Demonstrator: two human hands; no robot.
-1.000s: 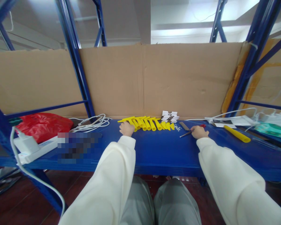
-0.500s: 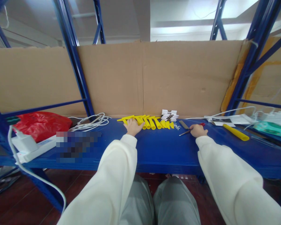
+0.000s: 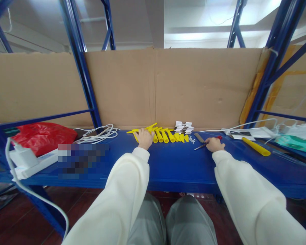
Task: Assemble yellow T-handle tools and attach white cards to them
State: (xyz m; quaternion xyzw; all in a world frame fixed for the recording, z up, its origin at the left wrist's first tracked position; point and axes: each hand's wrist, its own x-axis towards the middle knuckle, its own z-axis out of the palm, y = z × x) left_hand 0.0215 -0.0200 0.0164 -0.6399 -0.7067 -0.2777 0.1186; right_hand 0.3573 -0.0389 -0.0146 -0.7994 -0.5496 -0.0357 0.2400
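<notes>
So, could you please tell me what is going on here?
A person's left hand is over the left part of a row of yellow pieces on a blue surface. The right hand partly covers a red-handled tool; its exact grip is hidden. White pieces lie between the hands, near the cardboard.

I have the yellow T-shaped pieces (image 3: pixel 165 136) lying side by side in a row along the far edge of the blue table (image 3: pixel 178 166), near its middle. Their round tubes slant towards the near edge, with thin crossbars at the far ends. The leftmost are partly covered; one crossbar there reaches higher than its neighbours. Further right I make out a red-handled tool (image 3: pixel 200 146) lying aslant, its thin dark tip pointing left, its middle hidden.
</notes>
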